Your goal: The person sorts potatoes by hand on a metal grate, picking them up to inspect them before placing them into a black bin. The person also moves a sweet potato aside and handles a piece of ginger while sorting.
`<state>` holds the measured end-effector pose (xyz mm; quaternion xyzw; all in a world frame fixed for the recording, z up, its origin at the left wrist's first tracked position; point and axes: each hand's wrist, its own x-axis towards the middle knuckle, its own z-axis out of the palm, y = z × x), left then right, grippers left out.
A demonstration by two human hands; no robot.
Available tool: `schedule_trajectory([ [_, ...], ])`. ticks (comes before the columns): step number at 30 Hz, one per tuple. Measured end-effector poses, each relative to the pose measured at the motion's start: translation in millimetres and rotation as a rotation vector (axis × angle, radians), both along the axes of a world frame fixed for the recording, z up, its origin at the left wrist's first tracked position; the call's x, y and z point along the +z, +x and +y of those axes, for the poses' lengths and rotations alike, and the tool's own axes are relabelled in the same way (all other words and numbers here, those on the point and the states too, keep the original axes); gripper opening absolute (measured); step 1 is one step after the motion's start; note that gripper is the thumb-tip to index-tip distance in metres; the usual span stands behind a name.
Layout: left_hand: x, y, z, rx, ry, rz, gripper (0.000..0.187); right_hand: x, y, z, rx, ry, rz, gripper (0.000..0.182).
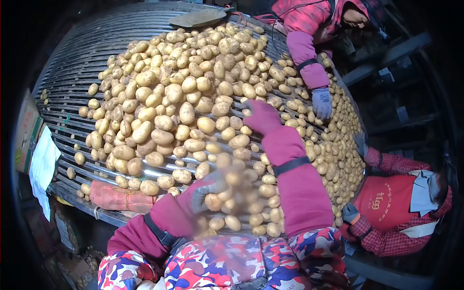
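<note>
Potatoes point(174, 92) lie heaped on a table of parallel metal bars point(96, 43). My right hand point(263, 117), in a pinkish glove, reaches to the near right side of the heap, its finger and thumb bent round a small potato point(247, 112). Closer to my body is my left hand point(205, 191) in a grey glove, blurred by motion, low over the bars. Right beside it, blurred potatoes point(237, 179) overlap its fingers in this view, and a potato point(213, 202) lies at its lower edge.
A rolled red cloth point(118, 197) lies along the near edge. A metal scoop-like plate point(198, 18) rests at the far edge. One co-worker's gloved hand point(322, 103) is among the right-hand potatoes; another person in a red apron point(386, 200) stands at right.
</note>
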<state>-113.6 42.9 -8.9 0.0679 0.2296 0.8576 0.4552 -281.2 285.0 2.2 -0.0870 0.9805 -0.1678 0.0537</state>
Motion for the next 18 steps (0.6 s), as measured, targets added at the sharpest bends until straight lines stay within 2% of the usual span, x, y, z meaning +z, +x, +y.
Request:
schedule_trajectory([
  [2, 3.9, -1.1, -3.6, -0.024, -0.065, 0.037, 0.081, 4.6, 5.9, 21.2, -0.213, -0.810, -0.287, 0.054],
  [4, 2.7, -0.9, -1.9, -0.037, -0.091, 0.055, 0.082, 10.3, 9.9, 50.9, -0.294, -1.050, -0.155, 0.056],
  [5, -3.6, -0.7, -1.8, -0.037, -0.086, 0.052, 0.082, 14.1, 12.2, 63.0, -0.246, -1.147, 0.018, 0.056],
  [7, -13.0, -0.7, -2.1, -0.042, -0.185, 0.151, 0.082, 27.5, 16.5, 82.0, -0.368, -1.200, 0.109, 0.055],
  [8, -7.3, 0.7, -4.6, -0.111, -0.129, 0.036, 0.082, 31.9, 19.7, 82.8, -0.374, -1.200, 0.114, 0.055],
  [10, -4.4, -1.8, -2.8, -0.115, -0.125, 0.049, 0.082, 40.3, 27.5, 80.5, -0.264, -0.479, 0.393, 0.051],
  [11, -4.1, -2.7, -1.8, -0.111, -0.119, 0.060, 0.082, 30.4, 26.5, 79.0, -0.274, -0.479, 0.396, 0.051],
  [13, -2.9, -0.8, 3.3, -0.087, -0.055, 0.024, 0.082, -5.8, 20.7, 71.4, -0.197, -0.130, 0.060, 0.045],
  [14, 3.4, -1.4, 2.4, -0.074, -0.097, 0.065, 0.082, -23.6, 23.1, 65.3, -0.207, -0.132, 0.061, 0.045],
  [16, 8.1, -5.0, 1.5, -0.062, -0.138, 0.117, 0.082, -43.0, 23.5, 51.1, -0.107, 0.032, 0.270, 0.041],
  [18, 6.2, -4.5, 1.5, -0.096, -0.031, 0.063, 0.082, -42.9, 19.0, 48.3, -0.116, 0.116, 0.239, 0.039],
])
